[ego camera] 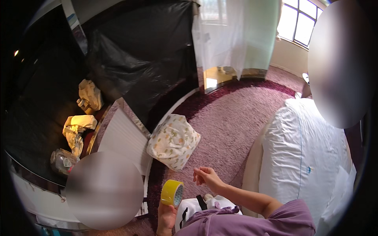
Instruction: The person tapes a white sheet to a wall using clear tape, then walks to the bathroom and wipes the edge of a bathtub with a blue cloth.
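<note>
My left hand (167, 216) holds a roll of yellow adhesive tape (169, 193) upright, its cardboard core facing right. To the right of the roll, and apart from it, my right hand (208, 178) hovers with its fingers loosely curled. Nothing shows between those fingers, but something thin could be hidden there. Just beyond my hands, a white bundle printed with a fruit-like pattern (174, 141) rests on the pink carpet (227, 118). White fabric with black straps (192, 205) shows below my hands, by my purple top.
Black plastic sheeting (141, 53) covers tall surfaces ahead and left. A bed with a rumpled white cover (283, 147) stands at right. Cream cloths (88, 94) and a clear jar (62, 161) lie at left. Sheer curtains (221, 38) hang at the back. Two blurred ovals hide parts.
</note>
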Available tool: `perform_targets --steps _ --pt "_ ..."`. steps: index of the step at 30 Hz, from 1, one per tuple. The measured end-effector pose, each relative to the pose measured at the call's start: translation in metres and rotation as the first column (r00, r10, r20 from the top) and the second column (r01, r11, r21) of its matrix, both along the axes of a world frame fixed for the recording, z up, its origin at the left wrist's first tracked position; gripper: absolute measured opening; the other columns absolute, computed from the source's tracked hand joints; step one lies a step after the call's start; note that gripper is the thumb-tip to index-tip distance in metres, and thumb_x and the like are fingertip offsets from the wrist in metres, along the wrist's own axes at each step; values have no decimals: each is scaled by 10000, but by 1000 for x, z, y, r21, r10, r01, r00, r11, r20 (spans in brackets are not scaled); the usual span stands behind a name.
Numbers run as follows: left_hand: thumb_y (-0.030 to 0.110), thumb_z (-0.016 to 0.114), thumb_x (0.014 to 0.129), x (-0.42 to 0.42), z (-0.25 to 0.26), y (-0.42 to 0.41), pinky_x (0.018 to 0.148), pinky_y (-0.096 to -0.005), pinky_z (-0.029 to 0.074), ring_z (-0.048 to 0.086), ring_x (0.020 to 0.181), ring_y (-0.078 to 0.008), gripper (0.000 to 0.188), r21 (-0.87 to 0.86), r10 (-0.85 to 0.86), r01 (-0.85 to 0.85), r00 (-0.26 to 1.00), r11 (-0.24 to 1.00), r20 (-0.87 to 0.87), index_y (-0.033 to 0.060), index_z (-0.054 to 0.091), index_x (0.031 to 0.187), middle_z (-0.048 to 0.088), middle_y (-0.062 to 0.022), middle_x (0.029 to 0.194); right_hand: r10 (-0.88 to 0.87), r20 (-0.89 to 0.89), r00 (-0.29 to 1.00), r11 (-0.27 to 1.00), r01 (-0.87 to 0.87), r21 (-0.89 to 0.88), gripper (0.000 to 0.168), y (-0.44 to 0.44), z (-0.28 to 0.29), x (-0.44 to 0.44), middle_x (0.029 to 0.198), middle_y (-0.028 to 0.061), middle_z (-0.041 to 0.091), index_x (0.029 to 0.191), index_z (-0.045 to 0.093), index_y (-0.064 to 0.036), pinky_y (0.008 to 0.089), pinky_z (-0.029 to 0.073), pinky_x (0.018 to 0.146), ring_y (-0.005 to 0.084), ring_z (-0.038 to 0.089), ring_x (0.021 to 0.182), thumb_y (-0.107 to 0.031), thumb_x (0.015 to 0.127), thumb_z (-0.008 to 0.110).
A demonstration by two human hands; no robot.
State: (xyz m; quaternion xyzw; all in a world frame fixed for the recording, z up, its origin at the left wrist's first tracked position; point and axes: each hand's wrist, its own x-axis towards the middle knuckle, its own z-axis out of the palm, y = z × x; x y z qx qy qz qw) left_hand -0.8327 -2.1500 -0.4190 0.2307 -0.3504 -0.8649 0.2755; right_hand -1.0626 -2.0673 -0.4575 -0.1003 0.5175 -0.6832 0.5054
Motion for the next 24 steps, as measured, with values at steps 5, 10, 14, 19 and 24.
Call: perform_targets --steps 5,10,14,19,24 --pt "139 784 877 -12 -13 -63 1102 -408 423 567 1264 -250 685 -14 107 -108 992 994 -74 28 455 1467 574 -110 1393 106 -64 992 987 -98 128 520 -88 -29 -9 602 -10 521 679 573 -103 274 316 482 93 422 505 -451 1061 521" --pt "183 778 914 -16 -47 -158 935 -242 410 532 1054 -70 569 -70 104 -104 995 992 1 44 518 1401 594 30 1181 113 -151 982 991 -100 88 623 -169 -33 -13 493 2 375 582 454 -123 305 229 437 126 302 433 -489 1085 429" --pt "131 763 919 -9 -54 -247 908 -258 429 547 1030 -69 430 -205 101 -92 994 974 37 48 570 1294 613 22 1122 89 -176 980 995 -80 56 600 -250 -37 -11 506 -2 397 626 523 -95 299 234 435 116 341 448 -480 1081 447" --pt "207 813 872 15 -32 -333 887 -282 435 569 975 -110 437 -302 253 -222 965 927 67 50 596 1218 626 7 1061 145 -107 984 982 -131 133 615 -359 5 22 548 -24 425 656 585 -83 295 240 456 103 335 477 -537 1052 462" --pt "302 827 866 42 -5 -404 847 -284 422 540 923 -117 520 -351 412 -335 895 875 173 20 575 1222 585 15 1067 260 -374 890 963 -266 38 625 -449 14 45 661 -6 520 694 585 -50 288 358 625 106 451 649 -587 1007 525"
